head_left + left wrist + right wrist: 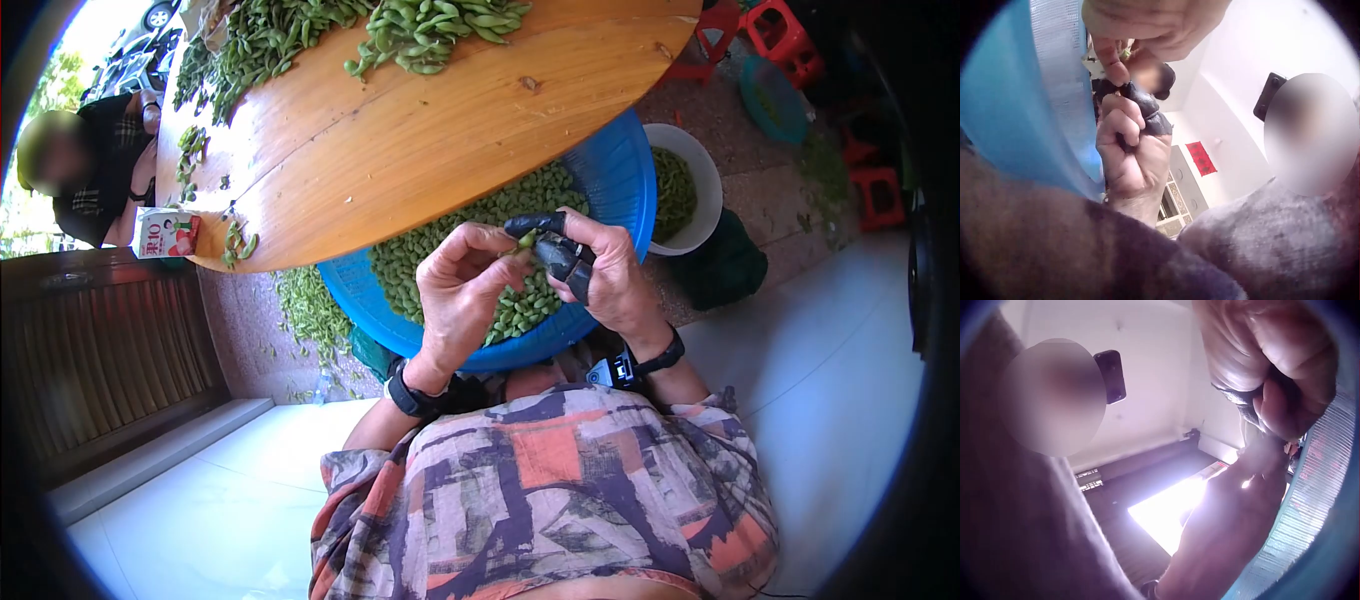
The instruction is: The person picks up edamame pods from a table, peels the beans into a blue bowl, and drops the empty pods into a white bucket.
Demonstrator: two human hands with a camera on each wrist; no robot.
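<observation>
In the head view a green pod point(527, 241) is pinched between both hands, above a blue basket point(640, 190) of shelled green beans point(540, 195). My left hand point(460, 290) holds the pod's near side with thumb and forefinger. Black wrapping covers the thumb and forefinger of my right hand point(615, 275), which grips the pod from the other side. The left wrist view shows a bit of green point(1126, 54) between the fingers of my left hand point(1154, 25) and right hand point(1132, 144). Dark shadow hides the pod in the right wrist view.
A wooden table point(400, 150) with piles of pods point(435, 30) and a carton point(165, 233) stands beyond the basket. A white bucket point(712, 185) of green pieces is at its right. Empty-looking pods point(318, 305) lie on the floor at left. Another person point(100, 170) sits at far left.
</observation>
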